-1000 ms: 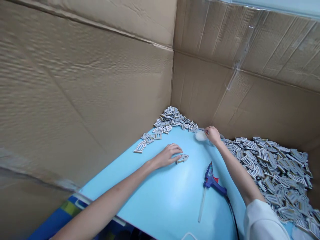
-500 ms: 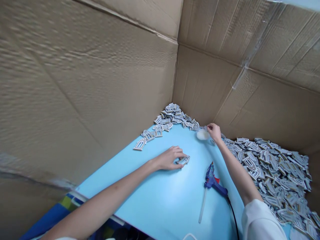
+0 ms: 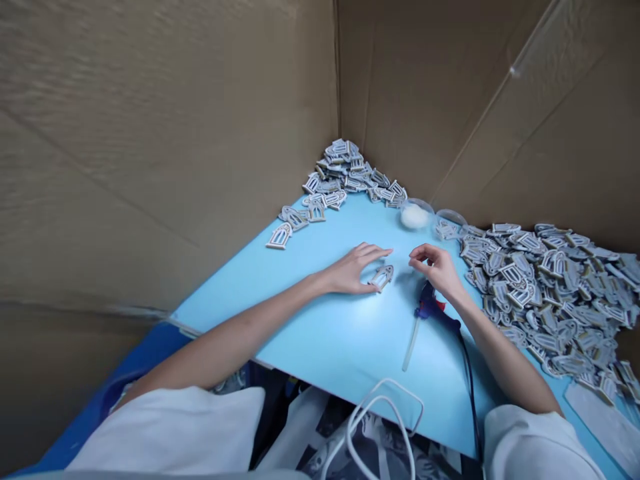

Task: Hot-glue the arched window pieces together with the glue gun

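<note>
head view | left hand: open, flat, thumb side just beside a grey-and-white arched window cutout | cutout: flat on pale-blue board, long axis tilted toward upper right, nearer left hand | right hand: half-curled, holding nothing visible, above blue glue gun

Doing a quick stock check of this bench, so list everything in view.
large heap of arch-shaped cutouts: one, grey and white, right of the board
small heap of arch-shaped cutouts: one, grey and white, back corner
loose cutout: one, grey and white, at the left hand
glue gun: one, blue, below the right hand
glue stick: one, clear, in the glue gun
clear dishes: two, clear, back edge, one with white contents
black cord: one, black, running from the glue gun
white cable: one, white, below the near edge
board: one, light blue, centre
cardboard walls: several, brown, around the board
left hand: one, beside the loose cutout
right hand: one, above the glue gun
</note>
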A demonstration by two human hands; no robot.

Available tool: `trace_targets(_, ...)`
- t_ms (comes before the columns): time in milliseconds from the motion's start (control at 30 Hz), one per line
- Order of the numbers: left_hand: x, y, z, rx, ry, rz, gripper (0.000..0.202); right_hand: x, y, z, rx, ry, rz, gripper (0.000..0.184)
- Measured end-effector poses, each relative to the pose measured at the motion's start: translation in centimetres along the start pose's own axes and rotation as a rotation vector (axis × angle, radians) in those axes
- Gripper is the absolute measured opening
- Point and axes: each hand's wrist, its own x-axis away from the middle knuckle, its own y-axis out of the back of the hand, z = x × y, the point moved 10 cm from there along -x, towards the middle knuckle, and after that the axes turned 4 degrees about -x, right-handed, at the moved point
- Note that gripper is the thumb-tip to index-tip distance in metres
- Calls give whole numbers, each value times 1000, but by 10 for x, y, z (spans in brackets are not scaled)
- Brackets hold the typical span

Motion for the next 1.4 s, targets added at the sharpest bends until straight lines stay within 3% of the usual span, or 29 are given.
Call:
trace_targets(133, 0, -12, 6, 2, 51, 71, 96, 10, -31, 4, 38, -20, 42, 10)
trace_targets(333, 0, -14, 11, -14, 68, 50, 99, 10, -61, 5, 149, -42, 80, 13)
trace_targets(967, -1, -14, 8, -62, 28, 52, 95, 13, -75, 26, 517, 26, 123, 14)
trace_targets(1100, 0, -10, 5, -27, 12, 34, 95, 20, -59, 37, 546, 46, 109, 30)
trace_targets(1233, 4, -8, 1, 23, -17, 72, 90, 39, -9, 43, 667, 27, 140, 26)
trace_targets(1333, 6, -10, -1, 22, -31, 132, 95, 69, 21, 24, 844, -133, 295, 31)
trace_targets(1400, 6, -12, -1, 3, -28, 158, 96, 93, 28, 7, 897, -244, 417, 34)
